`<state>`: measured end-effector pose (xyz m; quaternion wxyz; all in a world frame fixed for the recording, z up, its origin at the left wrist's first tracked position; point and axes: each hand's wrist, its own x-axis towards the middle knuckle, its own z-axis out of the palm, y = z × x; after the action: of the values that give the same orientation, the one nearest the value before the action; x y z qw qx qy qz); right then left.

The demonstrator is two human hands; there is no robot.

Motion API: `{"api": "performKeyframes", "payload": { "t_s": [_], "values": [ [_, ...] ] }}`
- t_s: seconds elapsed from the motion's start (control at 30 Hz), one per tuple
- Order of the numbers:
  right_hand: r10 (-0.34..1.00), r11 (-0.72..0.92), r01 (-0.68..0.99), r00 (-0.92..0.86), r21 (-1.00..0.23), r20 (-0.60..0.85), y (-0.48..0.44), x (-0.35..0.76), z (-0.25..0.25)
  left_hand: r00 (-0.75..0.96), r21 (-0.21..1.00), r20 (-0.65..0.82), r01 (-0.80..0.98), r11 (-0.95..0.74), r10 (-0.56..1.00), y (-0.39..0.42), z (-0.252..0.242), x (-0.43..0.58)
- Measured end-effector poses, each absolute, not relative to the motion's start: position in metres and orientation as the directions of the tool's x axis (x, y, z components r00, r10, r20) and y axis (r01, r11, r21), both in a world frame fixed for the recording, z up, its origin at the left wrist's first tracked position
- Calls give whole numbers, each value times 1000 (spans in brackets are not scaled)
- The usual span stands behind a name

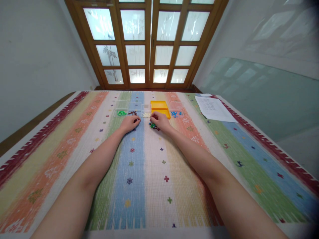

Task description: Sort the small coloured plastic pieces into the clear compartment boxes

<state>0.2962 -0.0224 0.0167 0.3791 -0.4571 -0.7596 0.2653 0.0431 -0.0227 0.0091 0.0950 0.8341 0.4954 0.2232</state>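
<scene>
Toward the far middle of the cloth-covered counter (154, 199), a small mixed pile (153, 125) lies just to the near side of a row of boxes; green, blue and dark red pieces show in it, partly hidden beneath the right hand (158, 119); that hand reaches down to the pile, thumb and fingers drawn together, but whether a piece is pinched between them I cannot tell; the left hand (131, 123) rests to the left with its fingers curled, just on the near side of the brown pieces (133, 113), and whether it holds anything is likewise unclear.

From left to right, the row has green pieces (121, 113), the brown ones, pale pieces (146, 115), an open yellow box (159, 105) with its lid on the far side, and blue pieces (176, 113); except for the yellow one, the boxes look clear; the yellow box's near part is partly covered by the right hand; well to the right lies a white paper (215, 109).

Each piece in the pile should be very light and stiff, likely smooth enough to slip or skitter; best taken singly by opposite sides, between thumb and forefinger tips, with a light pinch from above.
</scene>
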Motion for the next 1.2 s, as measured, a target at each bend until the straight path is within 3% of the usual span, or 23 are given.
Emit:
{"api": "performKeyframes", "payload": {
  "t_s": [0.13,0.7,1.0,1.1,1.2],
  "values": [
    [927,359,314,-233,-879,295,-10,296,9,411,385,275,781,-491,869,-23,10,43],
    [969,176,172,-204,-969,140,0,290,6,416,383,270,781,-493,868,-22,9,44],
    [968,182,127,-199,-975,155,5,295,9,410,387,266,783,-487,872,-23,10,44],
    [969,197,194,-187,-961,161,5,304,19,402,396,259,785,-477,878,-23,10,45],
    [943,324,433,-223,-841,248,2,315,30,402,400,257,784,-475,879,-24,11,44]
  ]
}}
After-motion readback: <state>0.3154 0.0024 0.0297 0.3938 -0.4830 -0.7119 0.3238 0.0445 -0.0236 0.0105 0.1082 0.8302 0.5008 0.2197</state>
